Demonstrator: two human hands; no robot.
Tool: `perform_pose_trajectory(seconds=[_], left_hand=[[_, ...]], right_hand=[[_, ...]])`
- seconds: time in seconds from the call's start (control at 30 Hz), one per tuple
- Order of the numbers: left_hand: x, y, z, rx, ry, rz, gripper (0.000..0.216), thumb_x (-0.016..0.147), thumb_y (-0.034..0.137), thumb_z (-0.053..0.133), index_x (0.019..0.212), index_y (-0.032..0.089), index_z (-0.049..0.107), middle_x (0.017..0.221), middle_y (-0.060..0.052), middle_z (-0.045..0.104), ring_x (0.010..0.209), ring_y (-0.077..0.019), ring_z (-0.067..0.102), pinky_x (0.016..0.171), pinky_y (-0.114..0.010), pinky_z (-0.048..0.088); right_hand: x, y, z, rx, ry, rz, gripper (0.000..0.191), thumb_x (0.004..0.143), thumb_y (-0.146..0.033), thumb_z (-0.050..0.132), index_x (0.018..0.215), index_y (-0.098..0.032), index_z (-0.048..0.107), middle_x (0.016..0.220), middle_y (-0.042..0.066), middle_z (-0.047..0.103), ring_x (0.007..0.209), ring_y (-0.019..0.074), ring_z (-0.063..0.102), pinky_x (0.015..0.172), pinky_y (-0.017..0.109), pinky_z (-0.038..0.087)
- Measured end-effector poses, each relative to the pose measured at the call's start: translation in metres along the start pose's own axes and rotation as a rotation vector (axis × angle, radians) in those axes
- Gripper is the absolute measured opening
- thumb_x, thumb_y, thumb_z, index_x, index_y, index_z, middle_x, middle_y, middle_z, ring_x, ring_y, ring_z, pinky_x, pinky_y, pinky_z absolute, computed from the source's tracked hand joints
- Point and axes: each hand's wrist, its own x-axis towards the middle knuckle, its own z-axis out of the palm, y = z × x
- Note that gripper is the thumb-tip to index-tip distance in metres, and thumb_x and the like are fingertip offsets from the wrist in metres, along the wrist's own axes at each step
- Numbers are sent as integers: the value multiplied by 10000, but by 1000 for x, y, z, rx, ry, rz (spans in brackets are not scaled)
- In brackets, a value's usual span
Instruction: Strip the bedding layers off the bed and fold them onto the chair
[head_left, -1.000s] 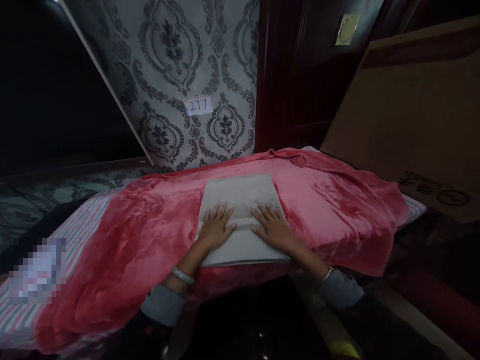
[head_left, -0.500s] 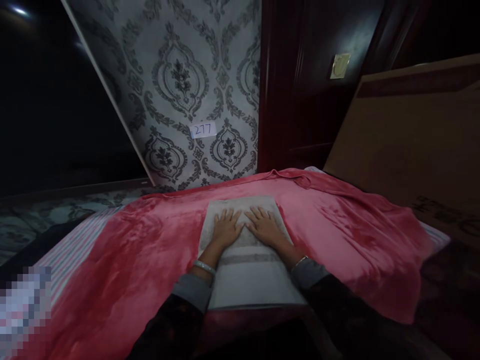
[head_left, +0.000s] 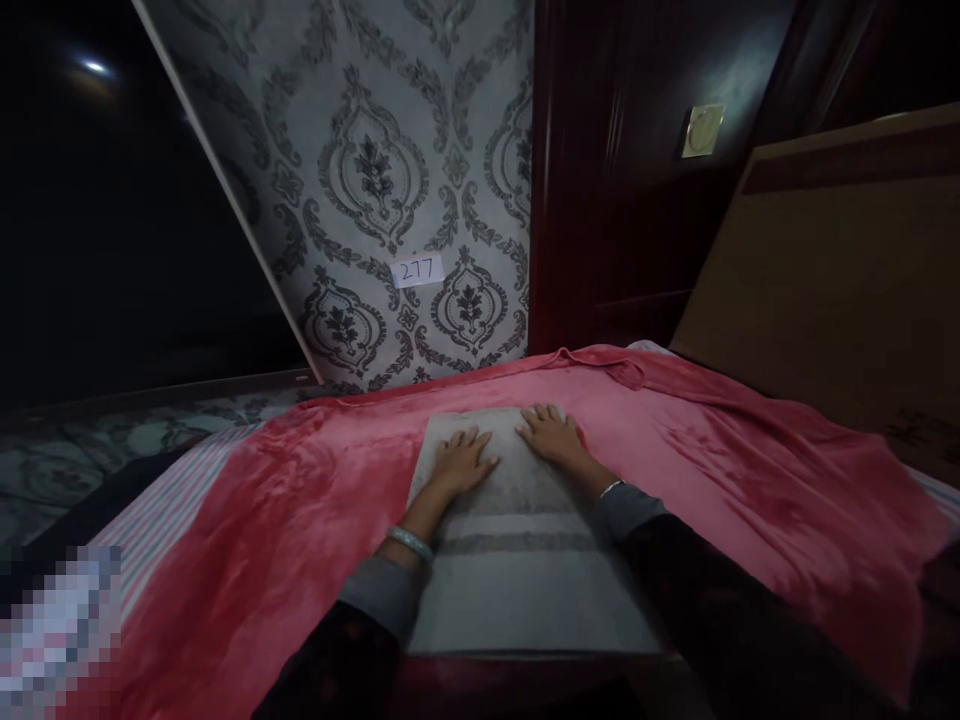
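Rests left hand (head_left: 461,464) and right hand (head_left: 553,437), spread flat and gripping nothing, on the far half of a folded grey cloth (head_left: 529,598) lying on a red blanket (head_left: 330,480)

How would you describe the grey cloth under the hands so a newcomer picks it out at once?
Below the patterned wall spreads a red blanket. On it lies the grey cloth, with the left hand and right hand over its far part. Flat and straight-edged, it is crossed by a light and a dark band, unlike the rumpled blanket around it.
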Motion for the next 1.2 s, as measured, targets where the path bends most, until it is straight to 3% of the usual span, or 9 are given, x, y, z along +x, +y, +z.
perform_pose_trajectory(seconds=[0.17,0.37,0.47,0.63,0.8,0.9,0.97,1.07,1.2], left_hand=[[29,-18,-10,38,13,37,593,1007,500,317,1564,305,368,1664,-63,303,1555,-314,203,1230,-631,134],[33,-31,12,62,210,-138,607,1001,525,299,1536,271,433,1636,-91,367,1534,-326,258,1228,-615,180],[34,-34,11,21,168,-195,633,994,559,283,1545,277,413,1653,-96,330,1545,-330,228,1213,-621,217],[31,-47,6,-27,53,-117,650,999,549,296,1578,256,336,1689,-94,211,1568,-292,152,1231,-563,203],[6,-75,0,-56,10,-101,638,1004,512,336,1569,217,351,1691,-113,189,1566,-269,159,1245,-499,182],[-15,-86,-2,-80,-22,-140,659,1007,492,341,1579,163,327,1666,-157,256,1554,-283,211,1247,-484,178],[-33,-81,3,-86,-4,-161,710,999,507,368,1593,128,283,1670,-184,227,1562,-319,164,1248,-514,164],[-65,-60,19,-39,101,-52,735,976,560,423,1607,215,271,1704,-121,140,1572,-353,60,1244,-581,138],[-98,-37,34,12,102,84,603,1025,500,321,1591,292,314,1696,-45,215,1576,-307,99,1243,-588,175]], right_hand=[[5,-19,15,23,19,-268,544,1049,-428,318,1578,-313,366,1658,64,280,1528,307,210,1191,611,195],[13,2,25,22,51,-151,554,1052,-477,310,1568,-295,398,1638,56,329,1503,310,272,1208,549,200],[15,10,25,19,65,-91,557,1060,-479,299,1575,-287,387,1641,60,321,1510,311,260,1216,520,196],[12,10,19,18,26,-80,561,1061,-455,319,1586,-266,364,1649,70,297,1522,312,237,1224,508,183],[0,17,5,36,-32,-81,566,1069,-433,303,1599,-237,333,1669,79,238,1537,277,198,1241,461,149],[-25,16,4,38,-57,-7,603,1067,-487,280,1606,-219,315,1676,114,200,1538,325,177,1227,549,146],[-52,12,9,30,-58,3,635,1050,-551,297,1611,-254,300,1680,108,184,1537,363,160,1207,620,148],[-99,10,22,14,-32,-145,654,1018,-607,355,1610,-339,281,1689,42,164,1547,365,106,1203,653,143],[-142,38,41,34,46,-175,606,1028,-569,334,1594,-354,325,1677,19,219,1538,343,176,1195,621,248]])
